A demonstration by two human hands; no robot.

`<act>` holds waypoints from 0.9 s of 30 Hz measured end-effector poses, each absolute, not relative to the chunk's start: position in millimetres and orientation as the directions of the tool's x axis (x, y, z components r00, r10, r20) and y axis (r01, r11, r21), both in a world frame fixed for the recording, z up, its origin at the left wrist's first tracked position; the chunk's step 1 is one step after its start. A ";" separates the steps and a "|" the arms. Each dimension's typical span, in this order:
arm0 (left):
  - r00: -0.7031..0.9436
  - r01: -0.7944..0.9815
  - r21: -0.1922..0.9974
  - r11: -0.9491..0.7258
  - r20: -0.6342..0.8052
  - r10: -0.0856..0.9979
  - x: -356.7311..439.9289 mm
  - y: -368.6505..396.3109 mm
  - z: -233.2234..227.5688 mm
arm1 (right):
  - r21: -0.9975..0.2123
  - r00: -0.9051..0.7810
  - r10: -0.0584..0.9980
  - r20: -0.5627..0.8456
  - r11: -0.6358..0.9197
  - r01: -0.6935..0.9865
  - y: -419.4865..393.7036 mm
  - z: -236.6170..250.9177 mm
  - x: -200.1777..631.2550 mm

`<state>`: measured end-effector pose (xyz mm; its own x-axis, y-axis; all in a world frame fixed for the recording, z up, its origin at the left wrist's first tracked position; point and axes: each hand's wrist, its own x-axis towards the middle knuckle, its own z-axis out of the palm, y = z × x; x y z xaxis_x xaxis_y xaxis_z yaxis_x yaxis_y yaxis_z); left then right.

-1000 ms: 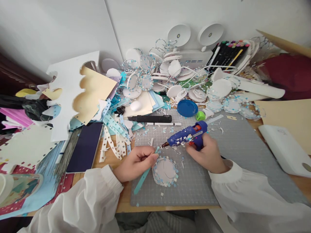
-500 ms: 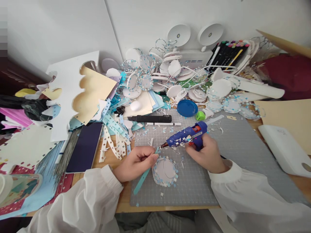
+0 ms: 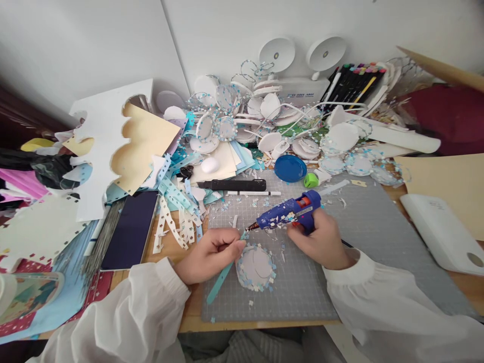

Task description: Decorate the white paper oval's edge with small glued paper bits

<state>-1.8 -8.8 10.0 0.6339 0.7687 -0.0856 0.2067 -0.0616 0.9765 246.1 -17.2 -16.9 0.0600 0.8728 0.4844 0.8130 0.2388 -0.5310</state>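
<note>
My left hand [image 3: 214, 254] pinches a teal paper strip [image 3: 220, 283], whose upper tip sticks out past my fingers. Wrapped around the handle of a blue hot glue gun [image 3: 289, 210] is my right hand [image 3: 321, 239]. Small white and blue paper bits cling to the gun's barrel. Its dark nozzle points left and meets or nearly meets the strip's tip; I cannot tell which. Below the nozzle, a white disc [image 3: 256, 268] edged with tiny blue and white paper stars lies on the grey cutting mat [image 3: 298, 297].
A black utility knife [image 3: 232, 185], white pen [image 3: 254, 193], blue lid [image 3: 290, 168] and green piece [image 3: 311, 180] lie behind my hands. Decorated discs [image 3: 270, 106] pile against the wall. At left are a phone [image 3: 130, 229] and punched strips [image 3: 172, 227]; at right, a white device [image 3: 440, 234].
Hardly anything differs. The whole view has shifted very slightly; both hands keep their holds on the strip and the glue gun.
</note>
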 end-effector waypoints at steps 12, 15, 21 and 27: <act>0.622 0.198 0.979 -0.058 -0.080 0.779 -1.9 -7.1 11.6 | -0.535 0.275 0.816 0.508 0.049 0.844 -19.8 -11.7 266.8; 0.612 0.196 0.979 -0.051 -0.082 0.787 -1.5 -6.8 13.9 | -0.505 0.337 0.794 0.505 -0.045 0.862 -26.0 -16.0 293.8; 0.603 0.197 0.979 -0.044 -0.086 0.793 -1.2 -6.6 19.8 | -0.341 0.260 0.844 0.469 -0.099 0.935 -41.9 -30.1 336.9; 0.563 0.171 0.984 0.050 -0.139 0.815 -2.1 -7.3 16.4 | -0.277 0.163 0.881 0.445 -0.038 0.960 -48.2 -32.2 340.0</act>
